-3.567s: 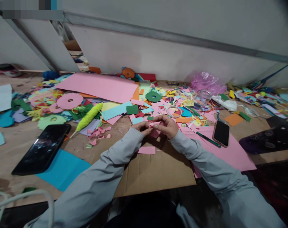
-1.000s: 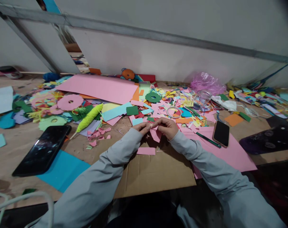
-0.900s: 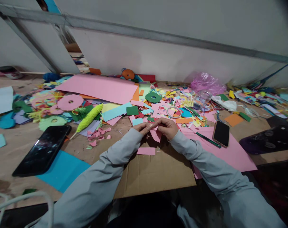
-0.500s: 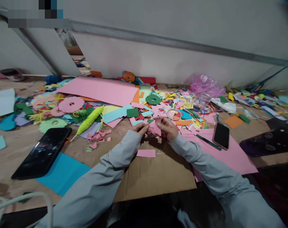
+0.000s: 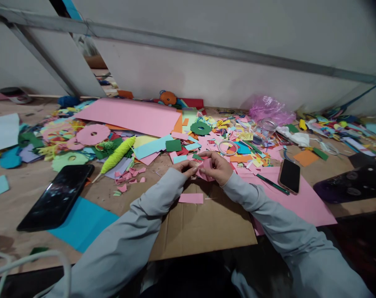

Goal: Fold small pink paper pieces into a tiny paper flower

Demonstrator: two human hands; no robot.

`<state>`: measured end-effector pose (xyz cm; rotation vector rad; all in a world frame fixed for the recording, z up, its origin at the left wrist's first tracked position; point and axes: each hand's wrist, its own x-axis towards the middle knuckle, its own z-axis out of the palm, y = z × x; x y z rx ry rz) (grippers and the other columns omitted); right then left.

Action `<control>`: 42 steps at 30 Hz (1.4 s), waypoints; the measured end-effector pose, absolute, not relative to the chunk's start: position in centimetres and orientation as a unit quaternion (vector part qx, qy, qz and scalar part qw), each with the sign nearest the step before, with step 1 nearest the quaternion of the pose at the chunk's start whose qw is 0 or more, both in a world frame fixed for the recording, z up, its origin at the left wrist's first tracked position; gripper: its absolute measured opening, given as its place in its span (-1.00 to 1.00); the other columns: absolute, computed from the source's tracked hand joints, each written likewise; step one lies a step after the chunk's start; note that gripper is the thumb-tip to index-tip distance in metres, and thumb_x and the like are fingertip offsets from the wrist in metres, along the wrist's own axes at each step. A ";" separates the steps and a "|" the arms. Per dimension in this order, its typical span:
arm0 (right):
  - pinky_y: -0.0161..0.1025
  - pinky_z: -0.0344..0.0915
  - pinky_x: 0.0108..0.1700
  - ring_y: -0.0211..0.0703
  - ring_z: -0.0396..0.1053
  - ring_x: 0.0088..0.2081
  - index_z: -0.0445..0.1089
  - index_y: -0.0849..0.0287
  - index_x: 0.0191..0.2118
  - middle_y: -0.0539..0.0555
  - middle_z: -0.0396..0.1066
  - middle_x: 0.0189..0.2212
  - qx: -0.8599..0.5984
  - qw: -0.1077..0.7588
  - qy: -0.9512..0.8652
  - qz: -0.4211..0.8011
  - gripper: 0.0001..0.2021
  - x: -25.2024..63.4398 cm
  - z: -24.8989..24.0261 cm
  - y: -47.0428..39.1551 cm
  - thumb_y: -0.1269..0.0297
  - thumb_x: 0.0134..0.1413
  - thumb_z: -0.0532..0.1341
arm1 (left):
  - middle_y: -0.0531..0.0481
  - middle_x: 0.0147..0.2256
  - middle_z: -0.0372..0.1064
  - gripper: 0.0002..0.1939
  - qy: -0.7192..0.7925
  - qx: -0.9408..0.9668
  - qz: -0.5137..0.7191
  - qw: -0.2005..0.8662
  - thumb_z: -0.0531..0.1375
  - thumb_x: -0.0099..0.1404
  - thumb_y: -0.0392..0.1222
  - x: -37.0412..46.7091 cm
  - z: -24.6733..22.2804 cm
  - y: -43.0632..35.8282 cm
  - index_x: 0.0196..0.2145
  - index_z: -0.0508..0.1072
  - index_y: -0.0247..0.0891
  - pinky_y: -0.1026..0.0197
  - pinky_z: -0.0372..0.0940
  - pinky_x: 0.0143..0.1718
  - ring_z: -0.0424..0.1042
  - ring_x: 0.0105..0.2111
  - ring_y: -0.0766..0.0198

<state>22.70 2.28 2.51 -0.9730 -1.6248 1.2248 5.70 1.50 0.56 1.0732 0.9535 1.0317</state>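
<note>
A small piece of pink paper (image 5: 206, 169) is held between both hands above the cardboard sheet (image 5: 203, 231). My left hand (image 5: 186, 168) pinches its left side, with the fingertips pressed together. Fingers of my right hand (image 5: 218, 167) are wrapped round its right side, and the paper looks bent there. Flat on the cardboard, just below the hands, lies a pink paper strip (image 5: 191, 198). Many coloured paper scraps (image 5: 203, 145) are spread behind the hands.
On the left are a large black phone (image 5: 56, 198), blue paper (image 5: 84, 223) and a lime yarn spindle (image 5: 118, 156). To the right, a smaller phone (image 5: 289, 176) and green pen (image 5: 272, 184) rest on pink paper (image 5: 309, 203). A dark bottle-like object (image 5: 349, 182) lies farther right.
The pink paper piece has turned and bent between my fingers. My left fingertips have shifted slightly right, closer to my right hand.
</note>
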 end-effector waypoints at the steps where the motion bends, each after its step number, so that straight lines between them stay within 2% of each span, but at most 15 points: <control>1: -0.34 0.20 -0.38 -0.32 0.22 -0.44 0.30 0.14 -0.06 -0.03 0.31 -0.37 -0.392 0.430 -0.656 0.480 -0.54 22.7 2.6 2.2 0.24 -0.15 0.34 | 0.09 -0.61 0.35 -0.64 0.415 0.473 0.449 0.634 0.38 -0.09 0.03 5.7 0.5 1.6 -0.51 0.41 -0.30 0.34 0.23 -0.50 0.32 -0.59 0.41; 4: -0.34 0.19 -0.39 -0.31 0.20 -0.46 0.23 0.13 0.06 -0.06 0.26 -0.45 -0.389 0.445 -0.656 0.469 -0.47 22.7 2.6 2.2 0.23 -0.08 0.31 | 0.07 -0.63 0.37 -0.62 0.431 0.468 0.446 0.630 0.39 -0.13 0.04 5.7 0.5 1.7 -0.51 0.40 -0.30 0.35 0.17 -0.60 0.28 -0.66 0.42; 6: -0.32 0.22 -0.35 -0.27 0.25 -0.39 0.18 0.10 0.10 -0.01 0.30 -0.35 -0.378 0.459 -0.651 0.471 -0.43 22.7 2.6 2.1 0.21 -0.06 0.30 | 0.07 -0.64 0.38 -0.60 0.450 0.448 0.450 0.628 0.39 -0.16 0.05 5.7 0.8 1.8 -0.50 0.39 -0.30 0.35 0.14 -0.65 0.24 -0.70 0.44; 9: -0.28 0.26 -0.26 -0.21 0.29 -0.24 0.24 0.08 -0.02 0.06 0.30 -0.14 -0.380 0.475 -0.655 0.448 -0.55 22.8 2.4 2.0 0.18 -0.06 0.31 | 0.05 -0.63 0.41 -0.57 0.462 0.421 0.462 0.630 0.41 -0.22 0.04 5.6 1.3 1.9 -0.49 0.38 -0.29 0.35 0.16 -0.66 0.26 -0.71 0.43; 14: -0.27 0.24 -0.25 -0.22 0.26 -0.26 0.27 0.09 -0.17 0.05 0.30 -0.14 -0.420 0.479 -0.669 0.382 -0.64 22.8 2.1 2.0 0.16 -0.11 0.34 | 0.06 -0.63 0.41 -0.57 0.469 0.404 0.470 0.629 0.41 -0.22 0.02 5.5 1.4 1.9 -0.50 0.37 -0.30 0.39 0.08 -0.73 0.23 -0.74 0.46; 16: -0.28 0.23 -0.26 -0.23 0.26 -0.28 0.29 0.10 -0.22 0.04 0.31 -0.17 -0.427 0.476 -0.671 0.374 -0.67 22.7 2.0 2.0 0.15 -0.11 0.34 | 0.07 -0.64 0.40 -0.58 0.464 0.401 0.474 0.632 0.40 -0.19 0.03 5.5 1.3 1.8 -0.49 0.37 -0.30 0.40 0.06 -0.75 0.22 -0.75 0.46; 19: -0.30 0.21 -0.35 -0.26 0.24 -0.38 0.33 0.14 -0.35 0.01 0.32 -0.35 -0.438 0.461 -0.668 0.387 -0.74 22.6 1.8 2.1 0.12 -0.10 0.33 | 0.09 -0.64 0.38 -0.59 0.454 0.410 0.469 0.637 0.38 -0.15 0.04 5.4 1.2 1.7 -0.46 0.38 -0.30 0.40 0.06 -0.77 0.20 -0.76 0.46; 24: -0.31 0.19 -0.47 -0.29 0.24 -0.53 0.32 0.17 -0.45 -0.04 0.33 -0.56 -0.427 0.455 -0.618 0.477 -0.74 22.3 1.5 2.0 0.10 -0.10 0.32 | 0.11 -0.68 0.34 -0.63 0.466 0.423 0.445 0.637 0.38 -0.12 0.02 5.3 1.4 1.7 -0.49 0.37 -0.28 0.39 0.07 -0.75 0.21 -0.76 0.46; 30: -0.31 0.24 -0.50 -0.29 0.30 -0.57 0.30 0.17 -0.46 -0.05 0.39 -0.59 -0.423 0.464 -0.586 0.513 -0.73 22.2 1.7 1.7 0.12 -0.12 0.33 | 0.03 -0.57 0.46 -0.63 0.466 0.448 0.422 0.636 0.36 -0.08 0.00 5.2 1.6 1.6 -0.45 0.36 -0.30 0.39 0.12 -0.70 0.26 -0.71 0.46; 37: -0.33 0.22 -0.50 -0.29 0.29 -0.56 0.28 0.17 -0.48 -0.05 0.35 -0.60 -0.449 0.461 -0.607 0.466 -0.73 22.2 1.7 1.8 0.12 -0.12 0.32 | 0.12 -0.65 0.35 -0.61 0.458 0.450 0.436 0.631 0.33 -0.07 0.06 5.9 1.0 1.3 -0.48 0.29 -0.27 0.40 0.04 -0.73 0.19 -0.74 0.47; 42: -0.34 0.20 -0.50 -0.29 0.27 -0.54 0.28 0.17 -0.48 -0.05 0.34 -0.59 -0.461 0.458 -0.621 0.438 -0.74 22.3 1.6 1.9 0.12 -0.10 0.30 | 0.11 -0.62 0.37 -0.61 0.447 0.490 0.436 0.608 0.28 0.00 0.11 6.2 0.0 1.5 -0.48 0.28 -0.26 0.39 0.05 -0.68 0.20 -0.72 0.48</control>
